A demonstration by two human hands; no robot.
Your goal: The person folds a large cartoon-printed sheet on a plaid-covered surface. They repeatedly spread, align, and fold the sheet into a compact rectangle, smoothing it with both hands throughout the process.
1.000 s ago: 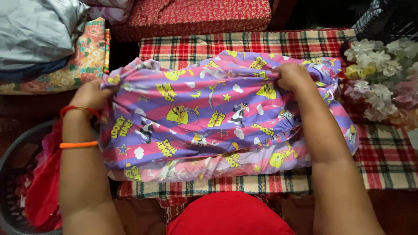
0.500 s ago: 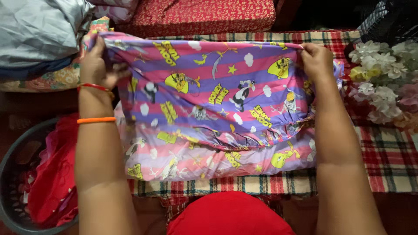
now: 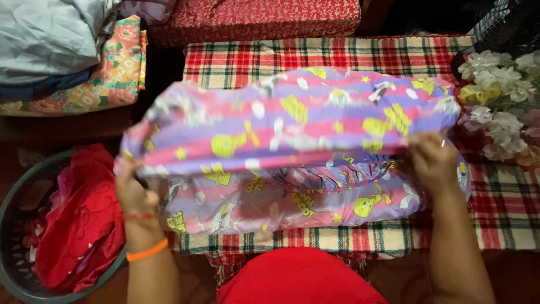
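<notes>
Since 0.5 s ago both hands are coming down and toward the body: they were holding the top edge up near the far side, now they're low, dragging that edge forward.

Head view: left hand [image 3: 134,191] is gripping the left end of the cartoon-print sheet [image 3: 292,121], fingers curled shut on a bunch of fabric, thumb side blurred. Right hand [image 3: 432,160] is pinching the right end, fingers closed on the edge. Sheet is purple/pink striped w/ an elastic hem, lying on the red plaid cloth [image 3: 500,208], upper layer lifted and billowing over the lower one; motion blur on the lifted part. Red cloth in the grey laundry basket [image 3: 14,270] at left, folded pile [image 3: 107,79] far left, red patterned cushion [image 3: 259,19] at the far side, white artificial flowers [image 3: 495,84] at right.

Step, imo: mid-fold, bringing the far edge over to the near edge. Next move needs both corners landing on the lower layer's near corners, evenly, then flattening; elastic hem prob. bunching, so tension has to stay equal L/R.
</notes>
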